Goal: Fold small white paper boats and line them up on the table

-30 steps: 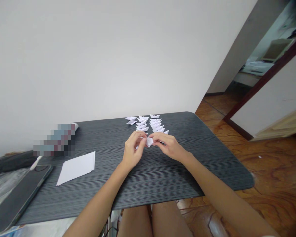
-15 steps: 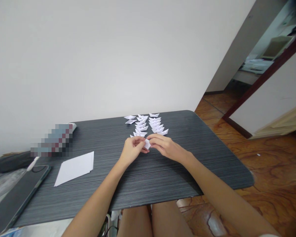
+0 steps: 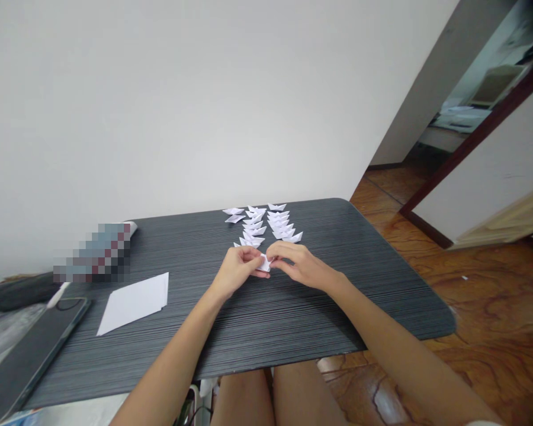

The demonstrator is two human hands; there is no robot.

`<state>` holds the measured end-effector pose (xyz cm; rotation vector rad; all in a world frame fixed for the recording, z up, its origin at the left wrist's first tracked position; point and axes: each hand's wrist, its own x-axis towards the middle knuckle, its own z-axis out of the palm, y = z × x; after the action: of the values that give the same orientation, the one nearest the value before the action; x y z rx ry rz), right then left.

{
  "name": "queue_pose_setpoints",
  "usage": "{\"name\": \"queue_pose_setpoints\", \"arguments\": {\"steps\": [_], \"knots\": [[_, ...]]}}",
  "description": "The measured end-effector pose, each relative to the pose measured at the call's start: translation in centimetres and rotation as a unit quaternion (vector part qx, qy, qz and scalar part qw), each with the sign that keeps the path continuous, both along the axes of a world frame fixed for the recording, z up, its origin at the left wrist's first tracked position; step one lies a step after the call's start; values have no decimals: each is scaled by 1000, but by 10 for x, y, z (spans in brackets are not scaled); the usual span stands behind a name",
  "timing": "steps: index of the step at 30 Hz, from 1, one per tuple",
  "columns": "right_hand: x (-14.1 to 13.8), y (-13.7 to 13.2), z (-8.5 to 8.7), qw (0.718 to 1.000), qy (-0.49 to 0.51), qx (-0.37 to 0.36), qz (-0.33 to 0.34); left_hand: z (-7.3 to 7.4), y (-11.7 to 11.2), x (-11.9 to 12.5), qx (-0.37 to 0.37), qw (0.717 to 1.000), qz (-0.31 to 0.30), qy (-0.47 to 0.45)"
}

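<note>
My left hand point(image 3: 236, 271) and my right hand point(image 3: 298, 265) meet over the middle of a dark striped table point(image 3: 293, 325). Both pinch a small folded white paper piece point(image 3: 263, 264) between their fingertips, low over the tabletop. Just beyond my hands lie several small folded white paper shapes point(image 3: 266, 223) in two rows running toward the wall.
A small stack of white paper sheets point(image 3: 134, 302) lies on the left part of the table. A dark flat tablet point(image 3: 26, 355) sits at the far left edge, near a blurred object point(image 3: 93, 251). Wooden floor and an open doorway are to the right.
Both hands have lowered slightly toward the tabletop and closed tighter around the small paper piece, which now shows less between the fingers.
</note>
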<state>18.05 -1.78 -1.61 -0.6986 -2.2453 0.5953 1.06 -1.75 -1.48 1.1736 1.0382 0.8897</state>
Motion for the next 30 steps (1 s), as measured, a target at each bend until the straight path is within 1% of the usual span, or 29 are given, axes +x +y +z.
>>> {"name": "queue_pose_setpoints", "arguments": {"steps": [3,7,15,19,23,26,30], "knots": [[0,0,0,1000,-8,-15,13,1,0,0,-9,1000,-12,-11],[0,0,0,1000,-14,-15,7,3,-1,0,-19,1000,-21,0],[-1,0,1,999,-28,-27,0,0,1,-3,9,996,-55,65],[-1,0,1,999,-31,-45,4,-1,1,-3,9,994,-73,75],[-2,0,0,998,-26,-55,10,-2,1,-2,14,993,-79,82],[-2,0,0,998,-17,-61,4,-4,1,-2,32,993,-76,87],[-2,0,0,996,6,-85,-15,-5,2,-3,82,989,-77,95]]}}
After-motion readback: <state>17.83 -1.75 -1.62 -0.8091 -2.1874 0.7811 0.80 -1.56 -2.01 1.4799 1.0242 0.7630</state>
